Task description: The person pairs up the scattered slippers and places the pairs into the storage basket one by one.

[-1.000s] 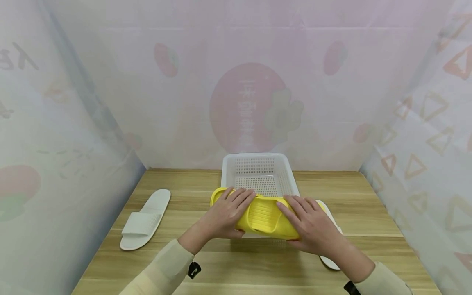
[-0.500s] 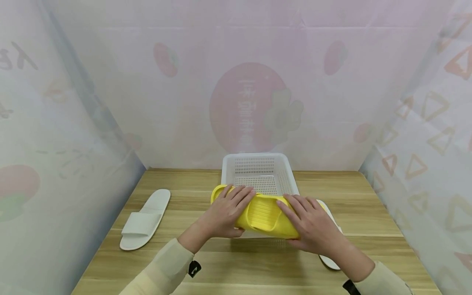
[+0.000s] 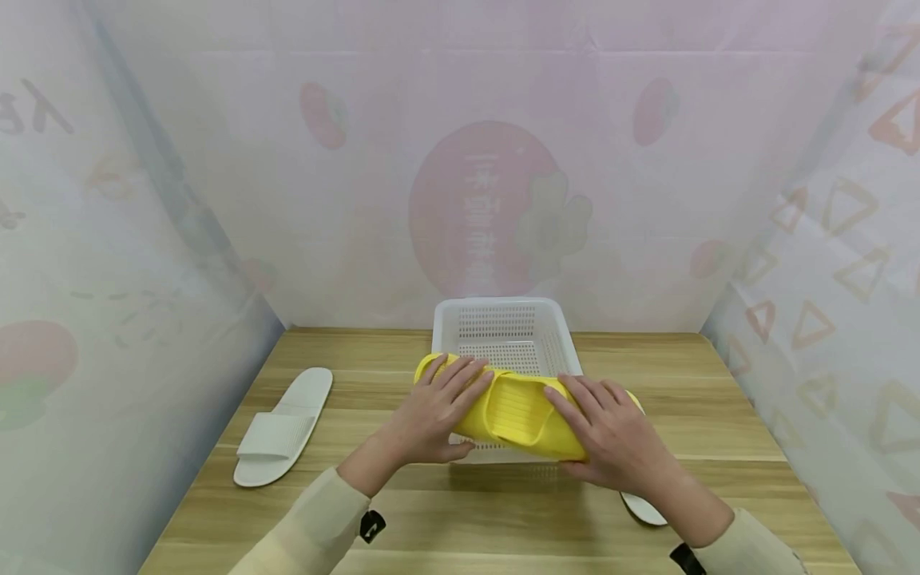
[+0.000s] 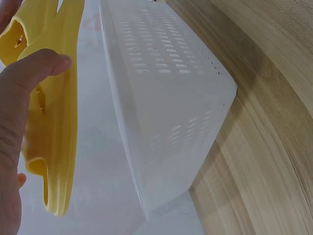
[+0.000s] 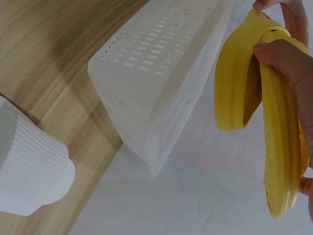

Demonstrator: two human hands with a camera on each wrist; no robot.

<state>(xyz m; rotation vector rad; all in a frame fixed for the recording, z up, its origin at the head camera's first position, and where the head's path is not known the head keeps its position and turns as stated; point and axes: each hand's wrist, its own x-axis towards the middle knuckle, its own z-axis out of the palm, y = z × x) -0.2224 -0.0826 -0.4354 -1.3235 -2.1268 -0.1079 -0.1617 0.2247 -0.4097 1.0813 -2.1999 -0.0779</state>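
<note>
We count two hands point(image 3: 434, 419) point(image 3: 616, 438), at least one yellow slipper point(image 3: 517, 411), two white slippers point(image 3: 280, 435) point(image 3: 644, 510), one basket point(image 3: 496, 321), one table point(image 3: 496, 519), two black wrist pieces point(image 3: 372, 526) point(image 3: 687, 560).

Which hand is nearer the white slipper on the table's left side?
Left. The left hand is to the right of that white slipper, gripping one end of the yellow footwear; the right hand, gripping the other end, is farther right.
</note>
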